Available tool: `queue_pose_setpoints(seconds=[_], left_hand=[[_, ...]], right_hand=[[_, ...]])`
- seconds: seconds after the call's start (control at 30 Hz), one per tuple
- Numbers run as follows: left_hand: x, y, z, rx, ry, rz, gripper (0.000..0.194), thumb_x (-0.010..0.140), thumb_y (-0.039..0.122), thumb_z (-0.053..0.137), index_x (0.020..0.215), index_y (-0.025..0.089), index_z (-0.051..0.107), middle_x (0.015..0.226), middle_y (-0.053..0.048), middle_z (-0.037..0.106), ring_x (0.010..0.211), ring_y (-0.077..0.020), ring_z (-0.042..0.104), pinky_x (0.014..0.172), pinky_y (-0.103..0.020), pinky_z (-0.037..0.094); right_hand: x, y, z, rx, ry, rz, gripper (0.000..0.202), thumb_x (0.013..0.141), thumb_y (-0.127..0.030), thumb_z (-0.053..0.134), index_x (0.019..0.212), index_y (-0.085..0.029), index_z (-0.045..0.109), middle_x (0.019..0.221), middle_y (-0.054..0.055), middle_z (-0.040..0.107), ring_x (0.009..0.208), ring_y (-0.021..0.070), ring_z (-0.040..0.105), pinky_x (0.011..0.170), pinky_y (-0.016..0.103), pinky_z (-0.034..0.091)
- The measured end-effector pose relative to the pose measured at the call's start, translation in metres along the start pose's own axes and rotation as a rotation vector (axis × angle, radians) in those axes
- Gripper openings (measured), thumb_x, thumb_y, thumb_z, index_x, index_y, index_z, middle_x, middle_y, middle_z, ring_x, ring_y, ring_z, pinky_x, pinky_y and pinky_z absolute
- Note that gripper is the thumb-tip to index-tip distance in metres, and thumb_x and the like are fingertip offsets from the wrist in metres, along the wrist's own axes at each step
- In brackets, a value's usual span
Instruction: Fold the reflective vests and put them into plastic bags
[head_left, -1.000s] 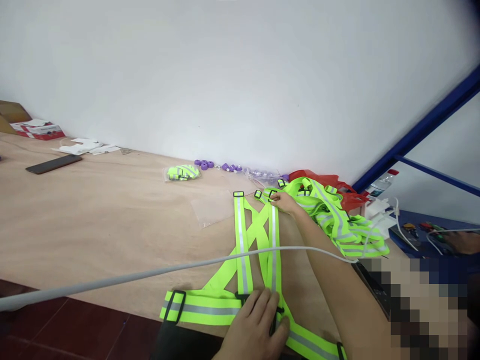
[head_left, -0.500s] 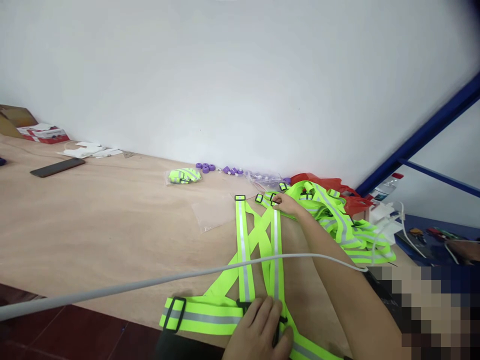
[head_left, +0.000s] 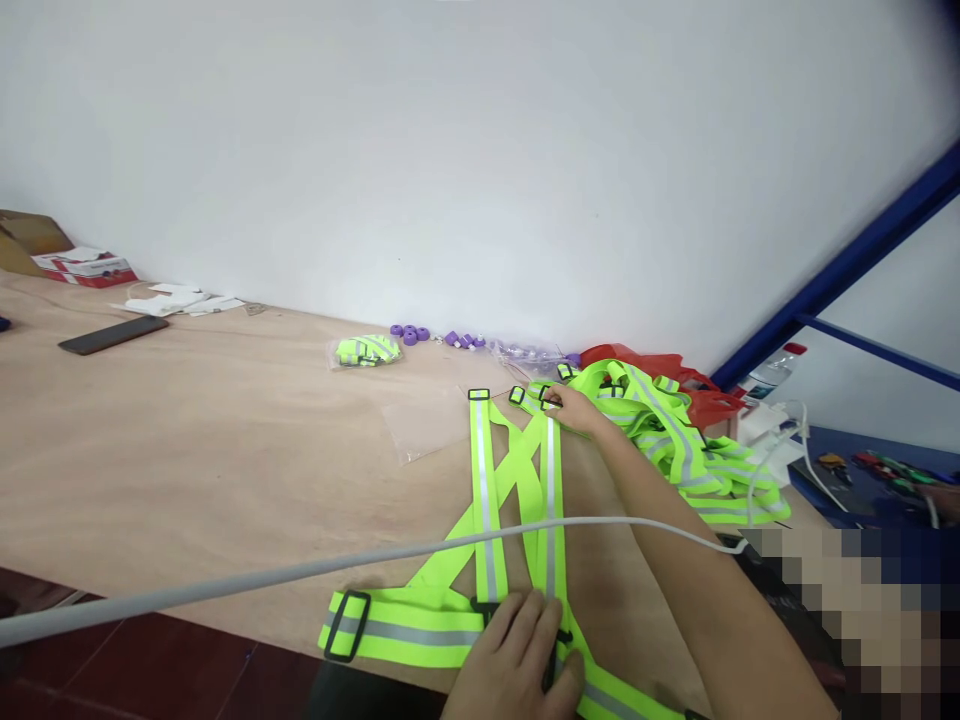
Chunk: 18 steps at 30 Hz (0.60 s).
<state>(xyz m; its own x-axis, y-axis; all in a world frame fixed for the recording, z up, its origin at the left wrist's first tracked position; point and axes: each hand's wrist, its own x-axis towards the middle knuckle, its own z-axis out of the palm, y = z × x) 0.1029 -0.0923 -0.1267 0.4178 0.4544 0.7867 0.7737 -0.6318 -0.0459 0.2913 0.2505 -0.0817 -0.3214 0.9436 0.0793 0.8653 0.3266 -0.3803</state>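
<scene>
A neon green harness with silver stripes [head_left: 484,480] lies on the table, its two long straps running away from me and crossed straps beneath them. My left hand [head_left: 517,655] rests with bent fingers on the near junction of the straps, by black buckles. At the far end of the right strap, my right hand [head_left: 570,410] pinches the black buckle. The far end of the left strap has another black buckle [head_left: 478,395]. A wide band with a large black slider [head_left: 347,626] extends left at the table's near edge.
More green straps [head_left: 675,430] are heaped at the right by a red bag [head_left: 637,360] and a bottle [head_left: 776,370]. A bagged bundle [head_left: 366,350], purple pieces [head_left: 410,335] and a dark phone-like slab [head_left: 114,334] lie farther back. A white cable [head_left: 300,568] crosses the foreground.
Both hands keep their places on the harness. The white cable has shifted slightly lower at the right, and my right forearm has moved a little. The view has shifted very slightly.
</scene>
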Motion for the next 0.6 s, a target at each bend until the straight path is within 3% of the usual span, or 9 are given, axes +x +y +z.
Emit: queue_pose_setpoints(seconds=[0.2,0.33,0.47,0.6], left_hand=[[-0.01,-0.002,0.003,-0.005,-0.141,0.086,0.017,0.095,0.023,0.062,0.112,0.02,0.059,0.122,-0.011,0.069,0.115,-0.0257,0.063,0.115,-0.045,0.033],[-0.012,-0.002,0.0,-0.042,-0.222,0.072,0.024,0.095,0.03,0.064,0.115,0.019,0.058,0.127,-0.015,0.066,0.121,-0.0296,0.06,0.114,-0.047,0.032],[-0.003,-0.007,-0.016,-0.158,-0.519,0.109,0.057,0.091,0.055,0.063,0.132,0.016,0.051,0.142,-0.02,0.055,0.132,-0.0342,0.051,0.114,-0.048,0.031],[0.011,-0.012,-0.033,-0.253,-0.66,0.071,0.061,0.092,0.053,0.062,0.136,0.014,0.049,0.147,-0.023,0.05,0.137,-0.0358,0.048,0.116,-0.048,0.028]], right_hand=[[-0.007,-0.017,-0.009,-0.138,-0.028,-0.039,0.027,0.079,-0.015,0.069,0.106,-0.017,0.072,0.111,0.012,0.074,0.102,0.0311,0.069,0.086,0.038,0.056],[-0.03,-0.04,-0.012,-0.211,0.002,-0.094,0.035,0.086,-0.024,0.065,0.12,-0.016,0.068,0.126,0.018,0.068,0.117,0.0382,0.062,0.095,0.048,0.054],[-0.086,-0.06,-0.012,-0.225,0.039,-0.199,0.042,0.097,-0.031,0.051,0.136,-0.018,0.058,0.14,0.015,0.06,0.13,0.0329,0.056,0.109,0.05,0.046],[-0.164,-0.076,-0.009,-0.202,0.119,-0.437,0.037,0.101,-0.032,0.045,0.131,-0.018,0.062,0.131,0.014,0.068,0.123,0.0298,0.063,0.106,0.048,0.051]])
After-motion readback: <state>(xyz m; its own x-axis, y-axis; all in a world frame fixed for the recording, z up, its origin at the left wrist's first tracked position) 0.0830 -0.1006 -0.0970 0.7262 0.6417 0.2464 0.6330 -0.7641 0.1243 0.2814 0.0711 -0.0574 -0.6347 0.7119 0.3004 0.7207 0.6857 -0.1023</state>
